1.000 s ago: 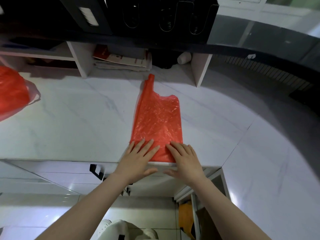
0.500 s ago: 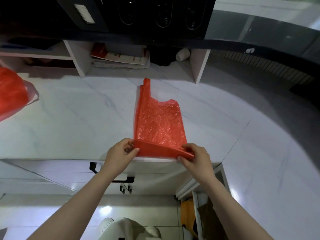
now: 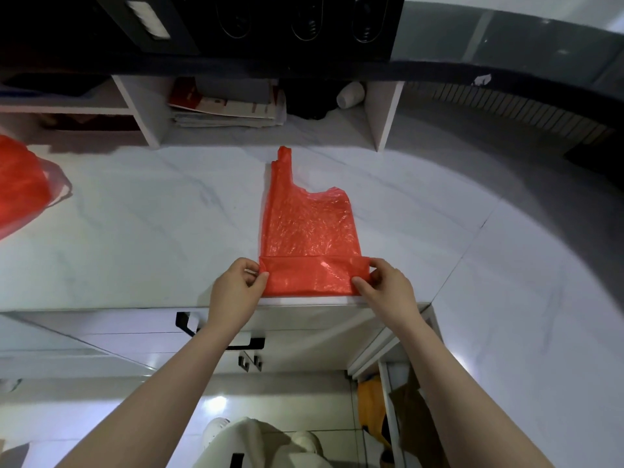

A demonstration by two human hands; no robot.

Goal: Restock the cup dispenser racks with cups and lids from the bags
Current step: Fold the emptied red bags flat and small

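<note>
The left hand pinched the left end of the folded strip of the flat red bag, thumb against curled fingers, and the right hand pinched the strip's right end the same way. Neither hand was released; both were grasping the plastic.

A second earlier both hands had lain flat on the bag's near edge, pressing it smooth. Half a second earlier they had lifted that edge. Now the edge was turned over away from the person, and a first narrow fold lay across the bag's near end.

The bag itself lay limp on the tabletop, its near end at the tabletop's front edge and its one visible handle pointing away from the person. It looked empty, so this was likely tidying, not restocking.

Well to the left of the flat bag, a second red bag bulged at the picture's edge and may have held more stock. Beyond the flat bag, a stack of papers sat in a shelf. Above that hung a dark panel with oval slots, probably the dispenser rack; no cups or lids showed.
</note>
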